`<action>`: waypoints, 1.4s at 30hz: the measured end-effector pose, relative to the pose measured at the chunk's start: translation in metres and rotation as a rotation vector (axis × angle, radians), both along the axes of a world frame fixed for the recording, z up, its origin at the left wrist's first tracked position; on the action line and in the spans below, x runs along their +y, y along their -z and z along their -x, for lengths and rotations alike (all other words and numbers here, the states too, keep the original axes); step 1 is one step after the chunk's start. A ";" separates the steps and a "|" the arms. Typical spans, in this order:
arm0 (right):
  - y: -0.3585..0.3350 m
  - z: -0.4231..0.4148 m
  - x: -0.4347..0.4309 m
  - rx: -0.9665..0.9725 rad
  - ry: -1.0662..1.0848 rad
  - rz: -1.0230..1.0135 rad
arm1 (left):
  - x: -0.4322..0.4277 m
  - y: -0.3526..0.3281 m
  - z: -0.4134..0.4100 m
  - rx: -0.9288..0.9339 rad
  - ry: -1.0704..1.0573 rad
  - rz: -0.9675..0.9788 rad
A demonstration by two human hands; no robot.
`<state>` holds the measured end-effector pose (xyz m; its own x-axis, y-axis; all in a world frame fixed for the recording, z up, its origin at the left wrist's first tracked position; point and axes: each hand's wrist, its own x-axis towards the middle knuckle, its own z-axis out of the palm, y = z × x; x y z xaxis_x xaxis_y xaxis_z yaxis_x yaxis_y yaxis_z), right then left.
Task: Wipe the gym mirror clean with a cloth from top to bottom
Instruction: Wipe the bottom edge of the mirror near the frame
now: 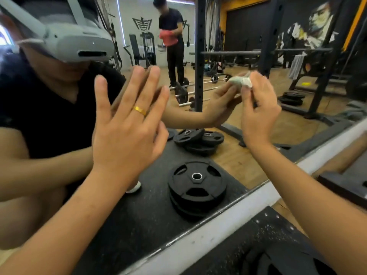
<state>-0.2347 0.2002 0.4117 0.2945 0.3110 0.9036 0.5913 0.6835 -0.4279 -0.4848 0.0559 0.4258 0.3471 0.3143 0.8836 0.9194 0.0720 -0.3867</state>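
Note:
The gym mirror [248,161] fills most of the view, with its white lower frame [218,221] running diagonally. My left hand [127,124] is spread flat with straight fingers against the glass at centre left; it wears a gold ring. My right hand [258,108] pinches a small bunched pale green-white cloth [241,81] and holds it against the glass at upper right. Both hands meet their own reflections.
The mirror reflects stacked black weight plates [196,187], a black squat rack post [199,56], barbells on a wooden floor, and a person in black holding a red cloth [167,37]. Black rubber flooring [268,245] lies below the mirror's frame.

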 end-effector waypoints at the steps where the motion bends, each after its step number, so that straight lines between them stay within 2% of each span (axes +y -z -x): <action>1: 0.004 0.003 -0.002 -0.043 0.009 -0.019 | 0.000 0.000 0.000 0.006 0.000 0.001; 12: -0.005 0.022 -0.025 -0.024 0.084 0.083 | 0.002 0.001 0.006 0.011 0.138 0.009; 18: -0.023 0.024 -0.044 -0.064 0.104 0.171 | -0.011 -0.010 0.009 0.058 0.191 0.132; 22: -0.011 0.025 -0.030 -0.016 0.072 0.103 | -0.007 -0.009 0.008 0.013 0.223 0.109; 26: 0.006 0.030 -0.015 0.099 -0.021 -0.001 | 0.003 0.006 -0.036 -0.039 0.389 0.013; 28: 0.008 0.023 -0.004 0.072 -0.039 -0.075 | 0.016 0.014 -0.070 -0.006 0.376 0.044; 31: 0.013 -0.004 0.018 -0.085 -0.108 -0.199 | 0.051 0.010 -0.113 0.024 0.333 0.145; 33: 0.011 -0.029 0.033 -0.151 -0.159 -0.210 | 0.077 -0.002 -0.138 0.044 0.280 0.173; 37: -0.009 -0.101 0.087 -0.030 -0.171 -0.081 | 0.122 -0.016 -0.178 0.072 0.138 0.174; 39: -0.015 -0.138 0.114 0.022 -0.172 -0.033 | 0.131 -0.013 -0.180 0.109 0.029 0.161; 42: -0.015 -0.166 0.135 0.118 -0.178 0.022 | 0.134 -0.007 -0.179 0.122 -0.030 0.139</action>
<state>-0.0689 0.3347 0.4269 0.3361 0.3871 0.8586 0.4069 0.7625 -0.5031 -0.3055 0.1903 0.4330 0.4374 0.4424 0.7830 0.8635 0.0364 -0.5030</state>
